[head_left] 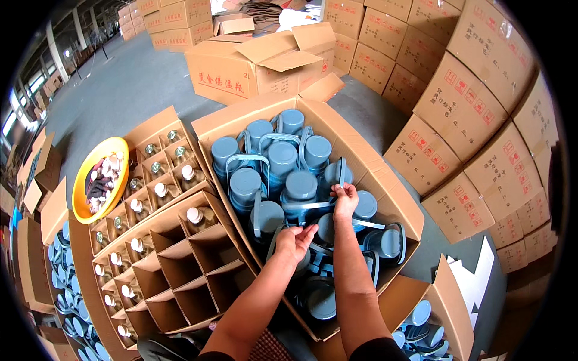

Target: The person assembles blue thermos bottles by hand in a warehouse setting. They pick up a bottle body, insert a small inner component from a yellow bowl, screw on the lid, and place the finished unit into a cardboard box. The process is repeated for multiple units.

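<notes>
Blue jugs (300,183) stand close-packed in a carton (368,162), presumably for mutual support; right hand (344,201) pinches a handle (341,172), seemingly to position it; left hand (294,242) half-curled, hold unclear

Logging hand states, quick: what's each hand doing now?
Left hand: partly curled; whether it holds anything can't be told.
Right hand: closed, pinching a blue handle.

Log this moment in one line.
left hand: over blue jugs; right hand: at jug handle; jugs: in carton; alongside: bottles in divided carton
</notes>
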Available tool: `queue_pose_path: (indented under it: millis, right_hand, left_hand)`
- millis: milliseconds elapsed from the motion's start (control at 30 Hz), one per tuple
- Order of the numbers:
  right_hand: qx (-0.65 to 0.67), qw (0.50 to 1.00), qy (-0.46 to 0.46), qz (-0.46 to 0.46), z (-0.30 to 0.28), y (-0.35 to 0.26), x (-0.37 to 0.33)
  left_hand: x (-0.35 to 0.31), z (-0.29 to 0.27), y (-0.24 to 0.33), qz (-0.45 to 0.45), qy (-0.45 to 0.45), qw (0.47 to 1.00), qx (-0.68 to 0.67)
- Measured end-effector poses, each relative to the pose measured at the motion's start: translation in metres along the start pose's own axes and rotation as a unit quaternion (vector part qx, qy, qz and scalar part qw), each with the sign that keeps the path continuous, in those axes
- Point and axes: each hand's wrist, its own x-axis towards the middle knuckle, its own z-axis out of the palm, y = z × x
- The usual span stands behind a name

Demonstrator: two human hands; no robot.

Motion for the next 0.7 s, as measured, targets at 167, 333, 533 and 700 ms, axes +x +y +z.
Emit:
queue_pose_path:
  millis: [167,333,533,700]
  right_hand:
    - [-0.038,0.999,0.003,0.011,0.001,-0.002,-0.002]
    - [-0.044,0.998,0.04,0.028,-0.005,0.001,0.01]
    - [-0.049,0.999,0.008,0.018,0.011,-0.097,-0.001]
    - [-0.052,0.986,-0.157,-0.026,0.032,-0.253,-0.096]
  left_hand:
    - [-0.059,-0.048,-0.008,-0.03,-0.181,0.976,0.116]
    - [-0.141,-0.104,0.036,0.01,-0.175,0.96,0.218]
    - [-0.184,-0.163,0.084,0.098,-0.134,0.972,0.169]
    - [-0.174,-0.149,0.046,0.057,-0.11,0.968,0.219]
